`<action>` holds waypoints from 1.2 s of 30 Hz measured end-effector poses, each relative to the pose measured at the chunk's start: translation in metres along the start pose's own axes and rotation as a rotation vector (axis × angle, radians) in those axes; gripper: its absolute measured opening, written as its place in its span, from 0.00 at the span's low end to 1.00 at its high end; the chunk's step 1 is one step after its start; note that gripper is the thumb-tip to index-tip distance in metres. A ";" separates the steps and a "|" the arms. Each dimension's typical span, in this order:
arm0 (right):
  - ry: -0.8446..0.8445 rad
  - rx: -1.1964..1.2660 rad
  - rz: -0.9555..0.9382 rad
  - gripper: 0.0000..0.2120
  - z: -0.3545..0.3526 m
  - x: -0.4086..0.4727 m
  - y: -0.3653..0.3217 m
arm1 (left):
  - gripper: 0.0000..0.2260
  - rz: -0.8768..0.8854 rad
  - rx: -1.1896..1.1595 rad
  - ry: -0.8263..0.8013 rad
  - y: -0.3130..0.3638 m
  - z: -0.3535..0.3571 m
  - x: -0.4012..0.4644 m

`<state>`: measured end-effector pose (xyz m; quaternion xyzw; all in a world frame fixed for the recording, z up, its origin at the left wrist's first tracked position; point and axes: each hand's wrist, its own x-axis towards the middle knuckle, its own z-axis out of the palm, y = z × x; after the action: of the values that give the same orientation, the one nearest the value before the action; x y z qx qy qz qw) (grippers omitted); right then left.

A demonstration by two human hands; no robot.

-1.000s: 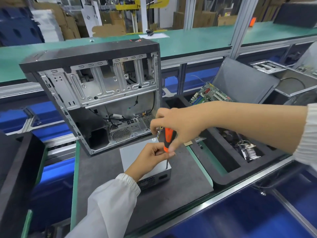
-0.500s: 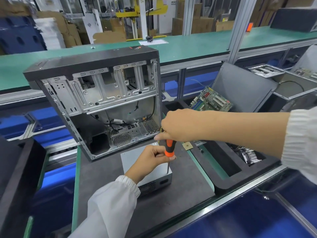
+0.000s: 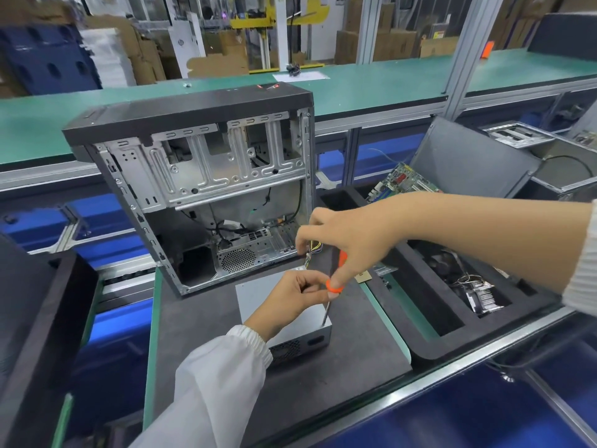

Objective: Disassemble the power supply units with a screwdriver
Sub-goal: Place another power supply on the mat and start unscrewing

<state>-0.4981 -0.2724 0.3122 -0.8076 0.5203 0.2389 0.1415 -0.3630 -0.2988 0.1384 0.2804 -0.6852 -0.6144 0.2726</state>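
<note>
A grey metal power supply unit lies flat on the dark mat in front of me. My right hand grips the orange handle of a screwdriver. Its shaft points down and its tip meets the unit's top near the front right corner. My left hand rests on the unit with curled fingers that touch the lower end of the screwdriver's handle. A bundle of coloured wires shows behind my right hand.
An opened computer case stands upright just behind the unit. A black foam tray on the right holds loose parts and a green circuit board. A green conveyor belt runs across the back. Black foam stands at the left.
My right hand has shifted on the handle and its fingers have spread. The screwdriver stays upright on the unit's corner. My left hand stays on the unit.
</note>
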 end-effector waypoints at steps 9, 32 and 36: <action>0.154 -0.206 0.172 0.15 0.015 0.009 -0.004 | 0.20 0.038 0.014 -0.031 0.000 0.005 0.000; 0.161 -0.039 0.103 0.06 0.013 0.009 0.003 | 0.13 0.043 0.055 -0.061 -0.008 -0.005 0.006; 0.234 0.018 0.063 0.13 0.006 0.002 0.009 | 0.07 -0.051 0.124 -0.033 -0.021 -0.025 -0.001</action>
<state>-0.5074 -0.2751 0.3064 -0.8118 0.5606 0.1428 0.0795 -0.3433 -0.3168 0.1203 0.3042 -0.7190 -0.5820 0.2277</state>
